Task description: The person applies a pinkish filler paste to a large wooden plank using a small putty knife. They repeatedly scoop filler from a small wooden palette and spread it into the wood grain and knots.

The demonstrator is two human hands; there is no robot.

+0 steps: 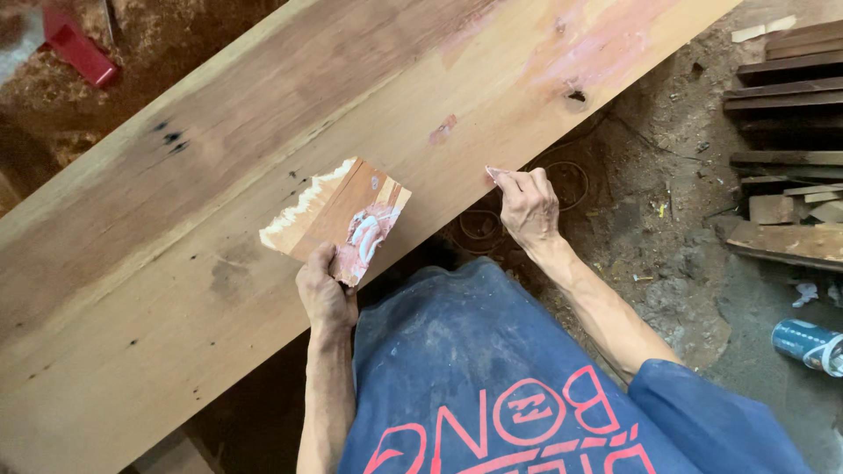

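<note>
Now we hold a small flat scrap of reddish wood with a splintered pale edge (338,219) in our left hand (323,294), fingers clamped on its near corner, its long axis crossing the broad pale-brown timber plank (176,228) it rests on. Our right hand (527,206) pinches a small pinkish scraper (493,174) at the plank's near edge, right of the scrap.

We see a dirt floor (667,263) strewn with sawdust. Stacked timber offcuts (786,132) lie at the right, a blue can (808,344) beneath them, a red object (77,46) upper left. Daylight is even.
</note>
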